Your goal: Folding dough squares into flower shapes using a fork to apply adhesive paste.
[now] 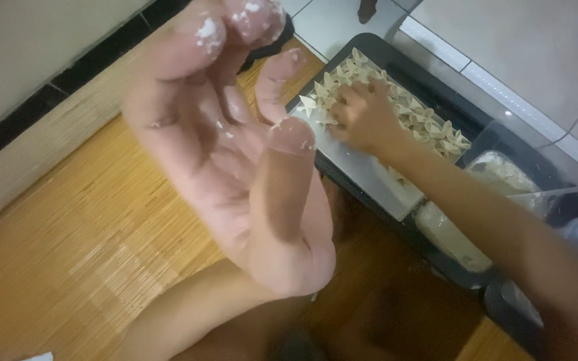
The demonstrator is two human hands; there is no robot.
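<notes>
- A woven bamboo mat (68, 227), golden-brown with fine parallel ribs, covers the floor; a pale wall with a dark baseboard runs along its upper-left edge, and pale floor tiles (536, 53) with grey grout lie beyond its upper-right edge.
- The left hand (235, 154) is raised close to the camera, palm up, fingers spread and loosely curled, gripping nothing; white flecks of flour or dough cling to its fingertips (209, 33) and palm.
- The right hand (362, 117) reaches out to a tray, fingers bent down onto the pieces there; whether it pinches one, I cannot tell.
- The dark rectangular tray (376, 50) sits at the mat's upper-right edge, lined with a smooth grey sheet.
- Folded dough pieces (429, 127), pale beige, thin and pointed like small bows, are heaped along the tray's far side.
- Clear plastic bags (449, 234) of pale dough lie just beside the tray's near end.
</notes>
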